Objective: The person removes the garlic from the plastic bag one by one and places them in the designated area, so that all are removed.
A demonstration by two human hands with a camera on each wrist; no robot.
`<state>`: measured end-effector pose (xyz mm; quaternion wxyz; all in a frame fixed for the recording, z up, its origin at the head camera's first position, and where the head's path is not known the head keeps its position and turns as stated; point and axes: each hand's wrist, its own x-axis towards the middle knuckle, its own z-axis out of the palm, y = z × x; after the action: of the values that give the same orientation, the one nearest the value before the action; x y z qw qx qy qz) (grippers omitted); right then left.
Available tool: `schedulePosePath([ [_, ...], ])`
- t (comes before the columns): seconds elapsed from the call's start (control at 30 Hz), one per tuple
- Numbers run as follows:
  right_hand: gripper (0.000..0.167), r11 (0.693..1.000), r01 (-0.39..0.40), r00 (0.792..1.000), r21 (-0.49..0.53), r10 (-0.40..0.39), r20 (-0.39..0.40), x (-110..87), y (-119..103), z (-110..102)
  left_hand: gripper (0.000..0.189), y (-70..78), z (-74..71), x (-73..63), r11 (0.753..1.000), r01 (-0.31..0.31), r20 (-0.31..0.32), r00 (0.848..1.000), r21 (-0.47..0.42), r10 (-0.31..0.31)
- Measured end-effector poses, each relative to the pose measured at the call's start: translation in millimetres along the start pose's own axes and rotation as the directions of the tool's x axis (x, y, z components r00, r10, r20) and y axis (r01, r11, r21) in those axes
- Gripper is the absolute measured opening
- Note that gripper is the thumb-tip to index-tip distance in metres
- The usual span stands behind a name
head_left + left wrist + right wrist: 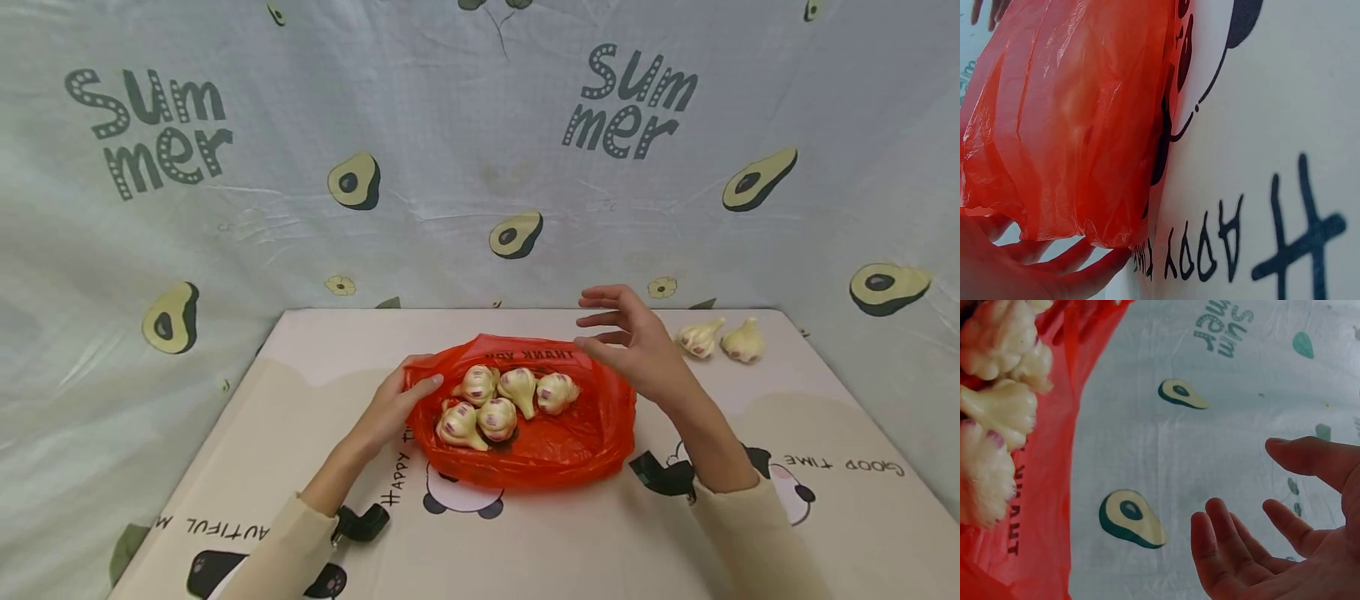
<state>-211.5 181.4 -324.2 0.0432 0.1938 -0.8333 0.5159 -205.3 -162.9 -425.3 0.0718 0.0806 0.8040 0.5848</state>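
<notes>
A red plastic bag (555, 471) lies open on the table, with several garlic bulbs (498, 418) gathered toward its left and middle. My left hand (390, 404) grips the bag's left side, thumb over the rim and fingers along the outside. In the left wrist view those fingers (1094, 272) curve under the red plastic (1079, 125). My right hand (633, 346) is raised over the bag's far right edge, fingers spread and slightly bent, holding nothing. The right wrist view shows the same empty hand (1279, 544) apart from the bag wall (1047, 462) and bulbs (1000, 406).
Two garlic bulbs (742, 341) rest side by side at the table's back right, beyond my right forearm. A printed cloth (435, 167) hangs behind the table's far edge. The pale table cover (337, 350) carries printed pandas and lettering.
</notes>
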Motion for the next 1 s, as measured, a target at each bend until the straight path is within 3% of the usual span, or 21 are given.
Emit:
schedulePosePath([
  [0.17,0.059,1.0,-0.019,0.997,0.01,0.018,0.082,3.7,6.0,15.3,0.053,0.9,-0.6,-0.1,1.0,-0.009,-0.001,1.0,0.006,0.009],
  [0.63,0.056,1.0,-0.009,0.986,-0.01,0.011,0.166,2.3,6.7,59.3,0.052,1.5,-5.3,1.7,1.0,-0.001,-0.016,1.0,0.011,0.001],
  [1.0,0.052,0.998,-0.038,0.97,-0.058,0.051,0.24,-2.4,15.0,93.7,0.051,-1.7,-3.1,-0.8,1.0,0.013,-0.037,0.999,0.003,-0.013],
])
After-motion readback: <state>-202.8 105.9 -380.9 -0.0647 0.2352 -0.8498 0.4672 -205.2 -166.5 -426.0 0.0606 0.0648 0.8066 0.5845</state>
